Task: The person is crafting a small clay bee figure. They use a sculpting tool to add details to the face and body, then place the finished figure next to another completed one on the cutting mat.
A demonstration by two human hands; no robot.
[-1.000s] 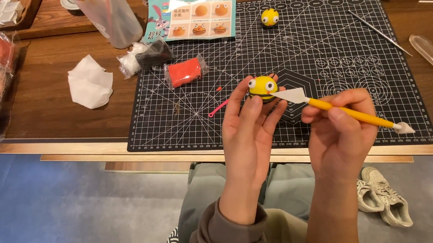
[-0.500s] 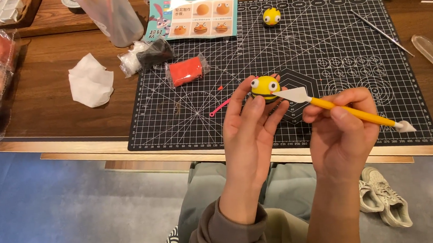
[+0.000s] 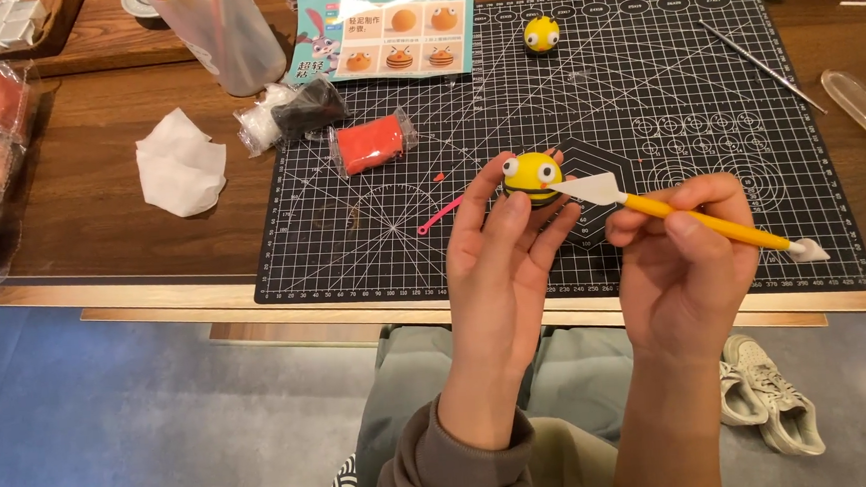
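Yellow clay bee (image 3: pixel 532 177) with 2 white eyes, upright; white-tipped yellow sculpting tool (image 3: pixel 687 217) touching its side

Brown wooden bench (image 3: pixel 101 219) across upper frame, grain running sideways, pale front edge with stepped lip. Black gridded cutting mat (image 3: pixel 743 74) on bench, right of centre, white lines. Below bench edge: smooth blue-grey floor (image 3: pixel 113 424), soft sheen. White sneakers (image 3: pixel 768 403) on floor, under mat's right part. Warm indoor light, gentle glare on floor. Walls and windows out of view.
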